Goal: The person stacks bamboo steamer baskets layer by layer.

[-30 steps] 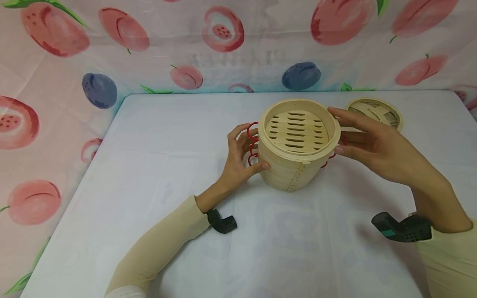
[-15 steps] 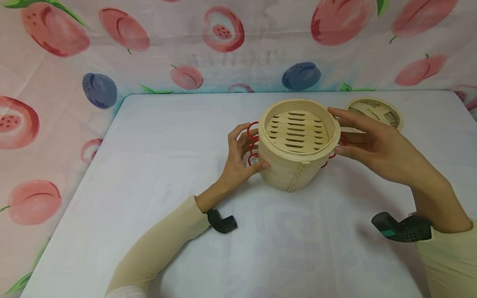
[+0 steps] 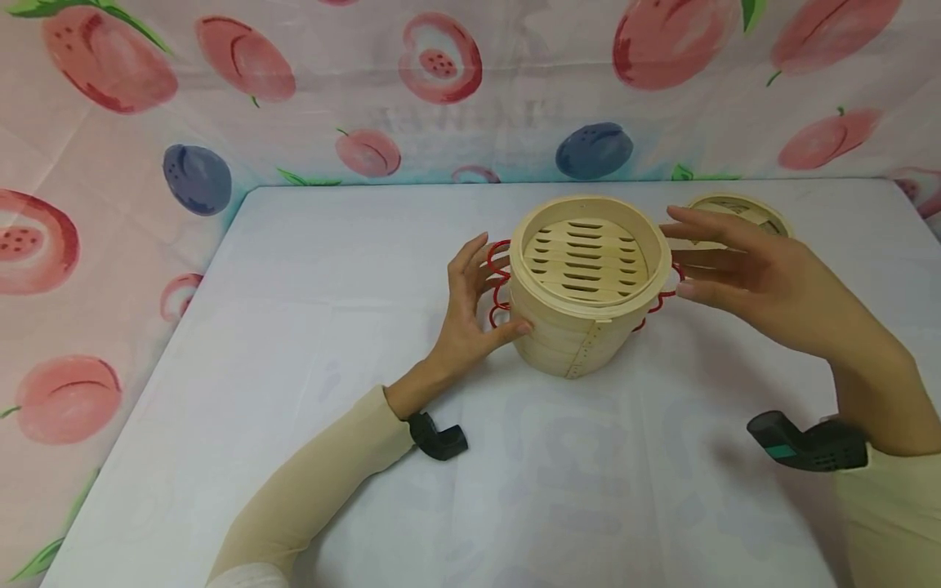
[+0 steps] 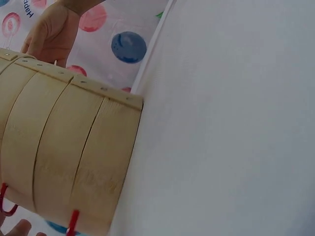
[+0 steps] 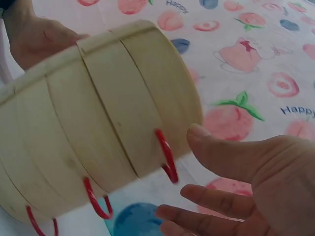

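Bamboo steamer: in left hand, fingers curled round it; just beside right hand, fingers spread; woven lid beyond right fingers

steamer: pale yellow | handles: red | table: white | backdrop: pink, fruit-printed

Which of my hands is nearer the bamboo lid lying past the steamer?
Right. In the head view, the right hand partly covers the lid; the left hand is at the left side of the steamer, across it from the lid.
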`<state>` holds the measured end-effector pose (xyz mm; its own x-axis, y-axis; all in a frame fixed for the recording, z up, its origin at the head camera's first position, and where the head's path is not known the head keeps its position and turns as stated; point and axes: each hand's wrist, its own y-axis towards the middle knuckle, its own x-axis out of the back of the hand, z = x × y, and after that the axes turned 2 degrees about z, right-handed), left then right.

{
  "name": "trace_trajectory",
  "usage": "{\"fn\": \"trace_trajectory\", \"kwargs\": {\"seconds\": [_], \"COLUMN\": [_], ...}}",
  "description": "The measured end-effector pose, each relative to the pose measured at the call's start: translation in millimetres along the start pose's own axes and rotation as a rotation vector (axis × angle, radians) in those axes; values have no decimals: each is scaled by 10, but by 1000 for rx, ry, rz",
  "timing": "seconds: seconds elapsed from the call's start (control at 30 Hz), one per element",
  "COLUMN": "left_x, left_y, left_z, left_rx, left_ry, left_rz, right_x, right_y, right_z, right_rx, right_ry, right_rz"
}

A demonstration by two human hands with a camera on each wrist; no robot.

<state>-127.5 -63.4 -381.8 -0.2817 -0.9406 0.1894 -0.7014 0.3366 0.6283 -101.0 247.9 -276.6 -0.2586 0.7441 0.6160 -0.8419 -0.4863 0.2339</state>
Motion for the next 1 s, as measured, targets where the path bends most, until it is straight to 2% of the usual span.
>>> {"fn": "trace_trajectory", "kwargs": {"seconds": [0.1, 0.2, 0.37, 0.57, 0.77, 0.83, 0.9, 1.0], "left_x": [40, 73, 84, 72, 56, 48, 43, 38], "left_y": [57, 108, 138, 141, 168, 174, 171, 154], "left_z": [-44, -90, -129, -166, -372, -433, -450, -379], "left_rx": [-52, -86, -107, -132, -113, -98, -87, -87], "left_ry": [72, 108, 143, 155, 112, 100, 94, 96], "left_rz": [2, 8, 21, 33, 47, 53, 60, 64], "right_x": [99, 207, 356, 455, 503, 497, 477, 445], "right_y": [-19, -61, -154, -230, -335, -379, -418, -469], "right_z": [-78, -176, -409, -789, -1155, -1268, -1367, -1473], "right_rx": [20, -18, -182, -328, -515, -534, -509, -478], "right_ry": [-13, -29, -71, -54, -14, -7, 21, 93], "right_rz": [-49, -126, -269, -395, -467, -482, -500, -511]}}
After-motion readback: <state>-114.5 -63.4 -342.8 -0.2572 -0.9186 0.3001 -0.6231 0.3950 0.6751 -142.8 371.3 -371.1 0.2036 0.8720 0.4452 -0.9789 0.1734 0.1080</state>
